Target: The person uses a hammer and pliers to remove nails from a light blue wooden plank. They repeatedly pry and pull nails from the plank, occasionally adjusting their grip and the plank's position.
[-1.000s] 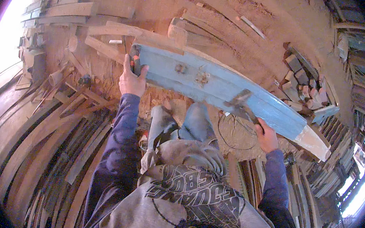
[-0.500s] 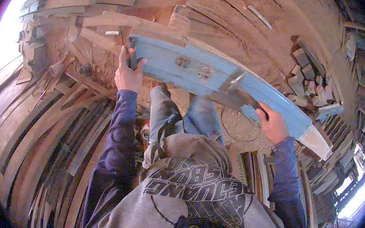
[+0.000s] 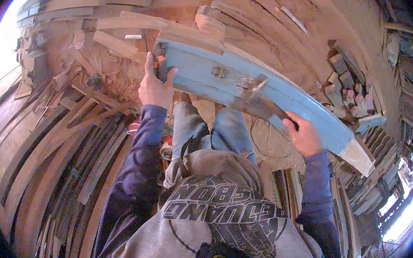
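Observation:
A long blue-painted board (image 3: 297, 100) lies across in front of me, its right end bare pale wood. At its left end my left hand (image 3: 157, 88) is closed, thumb and fingers around a dark piece with an orange patch (image 3: 161, 66); its kind is unclear. My right hand (image 3: 305, 136) grips the handle of what looks like a hammer (image 3: 274, 109), held over the middle of the board. Motion smears its head, so I cannot tell whether it touches the board. Worn, brownish spots mark the blue surface left of the head.
Bare timber pieces (image 3: 127, 22) lie beyond the board's left end, near a small white stick (image 3: 133, 37). A heap of wood offcuts (image 3: 345, 82) sits at the right. Long planks (image 3: 36, 163) are stacked at the left, and my legs (image 3: 192, 125) are below the board.
The hammer and my right hand have moved left along the board, the head now nearer the worn spots. My left hand keeps its grip at the left end. The whole view has shifted slightly.

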Demonstrator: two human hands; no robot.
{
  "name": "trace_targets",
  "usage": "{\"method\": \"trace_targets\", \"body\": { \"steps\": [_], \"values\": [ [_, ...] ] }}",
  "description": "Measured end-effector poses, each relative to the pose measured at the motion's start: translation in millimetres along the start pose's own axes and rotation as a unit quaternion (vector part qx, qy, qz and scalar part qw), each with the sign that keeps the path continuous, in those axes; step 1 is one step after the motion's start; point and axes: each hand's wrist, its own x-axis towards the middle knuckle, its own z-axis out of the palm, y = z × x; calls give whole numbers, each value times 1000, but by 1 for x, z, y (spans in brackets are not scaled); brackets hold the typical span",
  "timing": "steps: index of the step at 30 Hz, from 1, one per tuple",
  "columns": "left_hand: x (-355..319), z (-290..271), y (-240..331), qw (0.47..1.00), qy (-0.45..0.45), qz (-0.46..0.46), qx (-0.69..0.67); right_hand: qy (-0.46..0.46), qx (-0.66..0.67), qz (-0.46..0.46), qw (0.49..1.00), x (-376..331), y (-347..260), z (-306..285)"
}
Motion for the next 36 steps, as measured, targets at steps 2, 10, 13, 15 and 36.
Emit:
{"method": "trace_targets", "body": {
  "steps": [2,10,13,15,36],
  "values": [
    [-1,-1,3,1000,0,2,-3,-19,26,-8,999,16,-15,19],
    [4,-2,-28,993,59,36,-93,78,11,64,995,-3,-16,35],
    [24,-11,-50,992,96,-14,-86,138,34,65,988,-22,-21,57],
    [42,-20,-60,992,95,-57,-61,170,119,-15,978,-26,-34,78],
    [138,-28,-32,976,132,109,138,228,109,74,965,-24,-71,147]
  ]
}}
